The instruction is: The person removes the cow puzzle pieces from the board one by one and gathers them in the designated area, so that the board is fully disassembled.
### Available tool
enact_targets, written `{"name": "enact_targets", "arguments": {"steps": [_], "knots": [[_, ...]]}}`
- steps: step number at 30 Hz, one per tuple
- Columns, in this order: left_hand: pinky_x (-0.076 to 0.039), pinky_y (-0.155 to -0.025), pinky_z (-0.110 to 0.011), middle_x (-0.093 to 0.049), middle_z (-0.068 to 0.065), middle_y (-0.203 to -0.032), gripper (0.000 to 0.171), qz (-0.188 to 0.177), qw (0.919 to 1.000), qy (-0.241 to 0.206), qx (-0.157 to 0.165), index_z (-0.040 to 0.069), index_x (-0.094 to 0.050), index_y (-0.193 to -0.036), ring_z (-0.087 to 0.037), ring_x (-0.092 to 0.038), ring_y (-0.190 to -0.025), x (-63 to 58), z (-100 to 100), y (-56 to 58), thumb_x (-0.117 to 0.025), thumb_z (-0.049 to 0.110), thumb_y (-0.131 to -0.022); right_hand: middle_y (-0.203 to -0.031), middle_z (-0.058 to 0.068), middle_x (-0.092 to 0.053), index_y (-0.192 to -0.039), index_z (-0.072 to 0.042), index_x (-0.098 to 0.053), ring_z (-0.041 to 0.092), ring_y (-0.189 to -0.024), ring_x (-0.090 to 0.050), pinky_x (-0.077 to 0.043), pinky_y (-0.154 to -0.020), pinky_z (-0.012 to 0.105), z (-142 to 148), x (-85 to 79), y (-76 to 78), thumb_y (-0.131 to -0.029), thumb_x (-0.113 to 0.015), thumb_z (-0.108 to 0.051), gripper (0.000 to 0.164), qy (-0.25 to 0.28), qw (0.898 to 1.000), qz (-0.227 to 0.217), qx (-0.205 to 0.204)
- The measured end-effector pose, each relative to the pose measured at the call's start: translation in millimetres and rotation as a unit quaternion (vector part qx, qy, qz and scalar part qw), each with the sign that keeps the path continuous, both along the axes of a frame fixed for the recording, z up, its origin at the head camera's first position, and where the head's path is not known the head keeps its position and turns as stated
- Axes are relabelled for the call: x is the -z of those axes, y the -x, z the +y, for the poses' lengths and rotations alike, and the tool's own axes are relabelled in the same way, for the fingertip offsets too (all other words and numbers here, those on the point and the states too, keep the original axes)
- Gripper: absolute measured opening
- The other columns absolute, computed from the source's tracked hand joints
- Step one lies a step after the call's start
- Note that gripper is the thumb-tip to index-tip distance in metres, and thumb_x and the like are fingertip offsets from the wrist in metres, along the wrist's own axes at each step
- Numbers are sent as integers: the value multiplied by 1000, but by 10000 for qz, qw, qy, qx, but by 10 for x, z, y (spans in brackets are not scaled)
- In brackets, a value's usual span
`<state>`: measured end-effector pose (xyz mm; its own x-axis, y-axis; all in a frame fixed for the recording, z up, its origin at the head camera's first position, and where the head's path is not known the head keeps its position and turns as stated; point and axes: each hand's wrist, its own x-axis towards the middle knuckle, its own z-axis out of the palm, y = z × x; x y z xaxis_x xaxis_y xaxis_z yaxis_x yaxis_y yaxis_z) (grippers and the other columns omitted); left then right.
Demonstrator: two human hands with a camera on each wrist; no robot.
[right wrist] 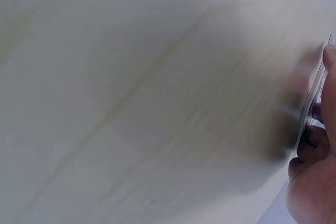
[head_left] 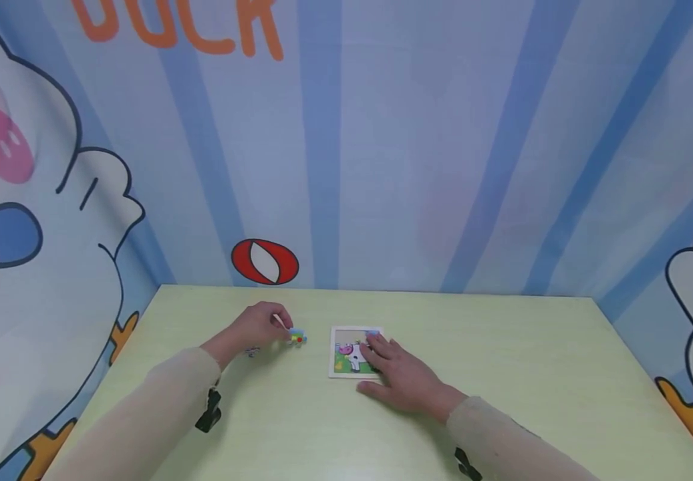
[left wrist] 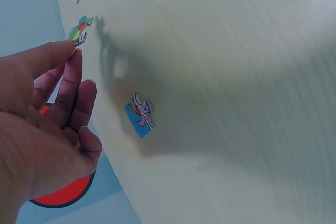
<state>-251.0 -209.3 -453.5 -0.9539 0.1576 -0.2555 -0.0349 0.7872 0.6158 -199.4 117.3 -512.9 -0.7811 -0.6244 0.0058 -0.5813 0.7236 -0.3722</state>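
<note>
Between its fingertips my left hand (head_left: 260, 325) pinches a small colourful puzzle piece (head_left: 298, 337), green and yellow with a red spot. The left wrist view also shows this puzzle piece (left wrist: 80, 31) at the fingertips. A second puzzle piece (left wrist: 140, 116), blue with a pink and white figure, lies on the table below the left hand. To the right is a white-framed picture puzzle (head_left: 331, 354) with a cow on it, partly filled. My right hand (head_left: 405, 374) rests over its right side with fingers spread, hiding that part.
A pale yellow wood-grain table (head_left: 502, 347) carries everything. Behind it hangs a blue striped cloth backdrop (head_left: 394, 167) with cartoon figures on both sides and a red and white ball print (head_left: 264, 261) near the table's back edge.
</note>
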Motion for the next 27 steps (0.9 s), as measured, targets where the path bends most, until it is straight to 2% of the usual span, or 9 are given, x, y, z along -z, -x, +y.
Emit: {"name": "enact_targets", "arguments": {"steps": [6,10,13,18,27], "knots": [[-53,-68,-33,-69,-6,-100,12,-117,9999,-8,-112,11,-70,-101,-22,-63,-81,57,-84,-22,-80,12,-95,-173,17,-30,-163,-7,-42,39,-159,-30,-27,-127,54,0,17,-3,-105,-61,-55,78,-10,10000,15,10],[-53,-65,-32,-68,-6,-97,13,-132,9996,169,-185,11,-69,-100,-23,-63,-76,72,-114,-36,-81,13,-94,-173,18,-31,-163,-6,-42,39,-159,-30,-27,-127,54,6,11,-14,-105,-62,-54,78,-10,10000,30,-10],[-53,-71,-35,-68,-4,-95,14,-60,9987,478,-133,12,-69,-100,-22,-62,-76,80,-136,-48,-81,14,-94,-173,18,-31,-163,-6,-42,39,-159,-31,-28,-126,55,8,6,-18,-104,-63,-55,79,-27,10000,37,-2],[-47,-87,-49,-68,-1,-90,13,216,9953,940,50,12,-69,-97,-21,-61,-79,74,-170,-83,-81,16,-94,-174,16,-30,-164,-8,-41,39,-159,-29,-26,-127,53,-3,9,-13,-105,-62,-56,79,-126,9999,33,45],[-44,-95,-57,-68,2,-85,13,595,9908,1203,164,13,-69,-93,-19,-60,-81,107,-223,-124,-81,18,-94,-173,17,-31,-163,-6,-41,40,-159,-30,-27,-127,54,-13,-16,-24,-105,-63,-54,78,-92,10000,-9,35]]}}
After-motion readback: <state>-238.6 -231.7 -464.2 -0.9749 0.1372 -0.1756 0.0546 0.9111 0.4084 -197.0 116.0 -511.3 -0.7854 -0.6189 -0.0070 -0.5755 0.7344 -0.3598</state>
